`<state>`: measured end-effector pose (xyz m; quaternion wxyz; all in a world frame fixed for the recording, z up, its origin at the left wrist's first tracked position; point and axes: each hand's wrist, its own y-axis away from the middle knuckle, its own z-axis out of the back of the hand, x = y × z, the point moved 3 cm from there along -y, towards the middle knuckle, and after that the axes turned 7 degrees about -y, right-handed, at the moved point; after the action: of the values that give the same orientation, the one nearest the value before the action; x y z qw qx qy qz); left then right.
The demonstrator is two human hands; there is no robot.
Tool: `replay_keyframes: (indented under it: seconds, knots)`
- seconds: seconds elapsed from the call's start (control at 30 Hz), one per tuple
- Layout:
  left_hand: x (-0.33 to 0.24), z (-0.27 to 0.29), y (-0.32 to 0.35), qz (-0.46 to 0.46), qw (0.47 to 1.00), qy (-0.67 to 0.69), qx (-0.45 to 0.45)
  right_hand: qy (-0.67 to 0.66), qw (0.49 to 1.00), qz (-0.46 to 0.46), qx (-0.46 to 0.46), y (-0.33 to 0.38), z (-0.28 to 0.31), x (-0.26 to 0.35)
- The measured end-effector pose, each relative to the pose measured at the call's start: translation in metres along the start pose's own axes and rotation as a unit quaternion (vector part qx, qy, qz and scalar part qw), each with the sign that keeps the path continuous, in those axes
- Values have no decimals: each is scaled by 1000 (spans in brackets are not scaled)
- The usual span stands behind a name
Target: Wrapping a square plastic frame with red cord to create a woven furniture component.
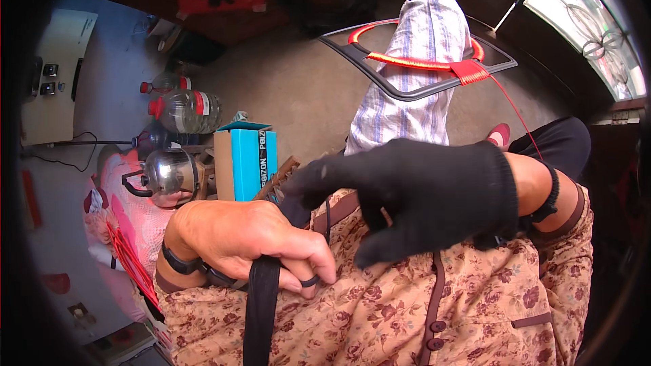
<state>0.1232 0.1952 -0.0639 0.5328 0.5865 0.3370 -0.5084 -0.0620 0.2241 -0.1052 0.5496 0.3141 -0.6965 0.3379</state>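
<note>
The right grip (434, 193) wears a black glove. Its fingers are spread and point to the left. Its thumb is away from them, and I see nothing held in it. The left grip (247, 237) is bare, with its fingers curled in and the thumb close to them. A black strip (261, 312) hangs down by it, but I cannot tell if the left grip has hold of the strip or if it just hangs in front.

The black frame (407, 93) is past the right grip, up and away from it, and no hand touches it. A red ring (413, 63) sits on the frame. Striped cloth (400, 118) comes up through the ring. A red cord (510, 102) runs from the frame down to just behind the right wrist.

A blue box (247, 163) stands just past the left grip. A shiny kettle (169, 175) is past the left grip and to its left, with clear bottles (190, 110) farther off. Pink cloth (132, 213) and red strands (130, 257) are to the left of the left grip. A flowery shirt (386, 305) is under both grips.
</note>
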Motion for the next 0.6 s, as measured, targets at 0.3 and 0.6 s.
replay_keyframes:
  seconds: [0.3,0.6]
  knots:
    - [13,-4,14,-126,965,182,141,41,999,14,-13,-13,-6,6]
    - [26,1,14,-113,971,137,160,350,901,246,-72,-6,-34,35]
